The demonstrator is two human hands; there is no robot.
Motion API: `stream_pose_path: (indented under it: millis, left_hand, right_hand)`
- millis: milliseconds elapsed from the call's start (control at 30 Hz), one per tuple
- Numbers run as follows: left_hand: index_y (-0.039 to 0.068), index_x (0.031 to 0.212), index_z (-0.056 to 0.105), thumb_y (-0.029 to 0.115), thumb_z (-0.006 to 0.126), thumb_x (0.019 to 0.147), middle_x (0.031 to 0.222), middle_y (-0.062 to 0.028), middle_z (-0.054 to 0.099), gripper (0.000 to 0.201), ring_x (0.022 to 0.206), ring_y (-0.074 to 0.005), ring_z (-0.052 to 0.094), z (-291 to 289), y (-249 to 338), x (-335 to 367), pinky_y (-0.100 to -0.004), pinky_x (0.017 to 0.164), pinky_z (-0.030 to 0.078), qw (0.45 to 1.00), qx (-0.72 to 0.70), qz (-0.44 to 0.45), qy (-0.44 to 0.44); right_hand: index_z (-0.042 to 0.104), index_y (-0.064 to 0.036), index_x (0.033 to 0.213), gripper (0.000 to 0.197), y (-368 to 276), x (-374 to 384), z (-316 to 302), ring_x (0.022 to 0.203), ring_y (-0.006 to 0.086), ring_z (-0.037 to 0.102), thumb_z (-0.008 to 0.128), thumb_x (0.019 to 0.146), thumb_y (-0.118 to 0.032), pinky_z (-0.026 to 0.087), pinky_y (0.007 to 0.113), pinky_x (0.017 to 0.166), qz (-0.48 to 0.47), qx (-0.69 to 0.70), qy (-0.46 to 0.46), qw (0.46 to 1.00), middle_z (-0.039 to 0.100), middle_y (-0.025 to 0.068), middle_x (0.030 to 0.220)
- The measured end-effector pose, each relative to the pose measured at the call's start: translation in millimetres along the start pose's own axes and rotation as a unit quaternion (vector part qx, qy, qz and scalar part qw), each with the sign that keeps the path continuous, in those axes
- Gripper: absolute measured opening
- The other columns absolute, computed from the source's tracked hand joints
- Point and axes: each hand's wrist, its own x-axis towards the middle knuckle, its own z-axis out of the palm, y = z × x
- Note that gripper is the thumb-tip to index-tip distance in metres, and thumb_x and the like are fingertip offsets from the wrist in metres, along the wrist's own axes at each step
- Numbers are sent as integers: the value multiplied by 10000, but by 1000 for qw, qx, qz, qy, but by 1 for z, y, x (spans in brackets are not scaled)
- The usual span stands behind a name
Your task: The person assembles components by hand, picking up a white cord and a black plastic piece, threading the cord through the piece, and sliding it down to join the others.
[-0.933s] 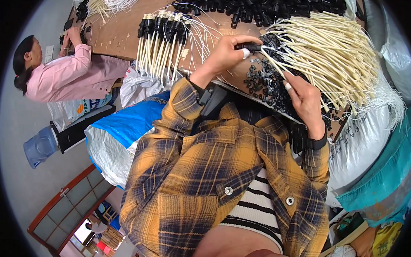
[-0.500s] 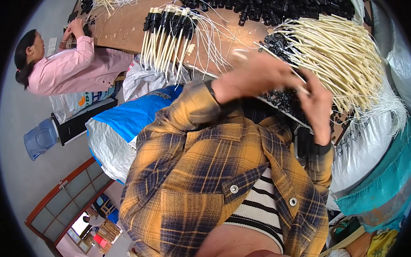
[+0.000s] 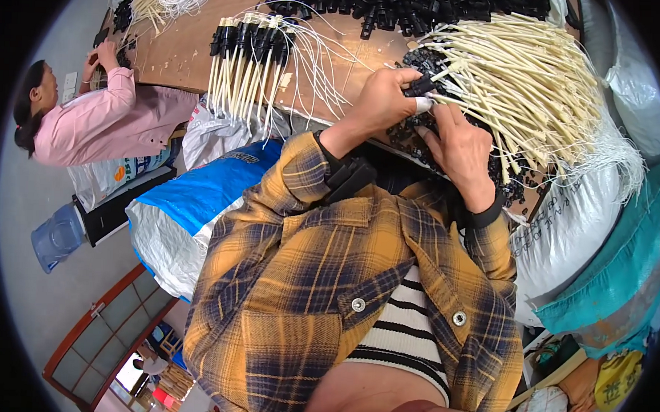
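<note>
My left hand pinches a black plastic fitting between its fingertips and thumb. The thumb has a white wrapping round its tip. Close beside it, my right hand is closed, its thumb and fingers bent together just below the fitting; what they hold, if anything, is hidden. Both hands are over the near edge of a heap of small black parts. A large pile of cream-coloured thin tubes with white cords lies right beside them, some tube ends close to my fingers.
On the brown table, a bundle of cream tubes with black fittings trails white cords. Black fittings are heaped at the back. A person in pink works at the left. Sacks stand at both sides, including a blue one.
Both hands were blurred by motion with a light-coloured tube between them. Now they are close together, steadier, and a black fitting is in my left hand. The whole view has shifted slightly.
</note>
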Motion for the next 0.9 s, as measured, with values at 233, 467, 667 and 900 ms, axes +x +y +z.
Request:
stream_pose_path:
  millis: [233, 467, 667, 900]
  left_hand:
    - [17, 1031, 664, 57, 658, 719, 862, -121, 682, 314, 756, -202, 653, -7, 17, -3, -300, 704, 503, 993, 108, 48, -2]
    - [57, 1056, 641, -48, 545, 709, 944, -143, 649, 374, 908, -325, 607, -13, 5, -6, -406, 755, 484, 928, 318, 197, -9]
    - [52, 1035, 644, -47, 551, 696, 908, -140, 647, 364, 886, -318, 617, -8, 11, -10, -409, 742, 488, 922, 319, 216, -21]
    - [63, 1106, 610, -58, 569, 685, 926, -137, 655, 440, 903, -333, 614, -3, 15, -9, -409, 757, 487, 921, 303, 243, -44]
  right_hand:
    - [660, -71, 977, 182, 11, -8, 7, 577, 203, 632, 700, 821, -155, 482, 292, 538, 43, 139, 110, 983, 653, 101, 708]
    - [696, -68, 909, 117, 12, -5, 6, 465, 138, 518, 672, 795, -78, 426, 279, 475, 75, 154, 199, 965, 549, 63, 555]
    - [691, -68, 900, 103, 14, -7, 12, 461, 115, 481, 672, 800, -81, 404, 267, 470, 82, 171, 184, 965, 517, 47, 536]
    - [634, -53, 991, 161, 14, -9, 16, 500, 178, 522, 642, 831, -70, 424, 304, 503, 77, 240, 133, 959, 561, 87, 622]
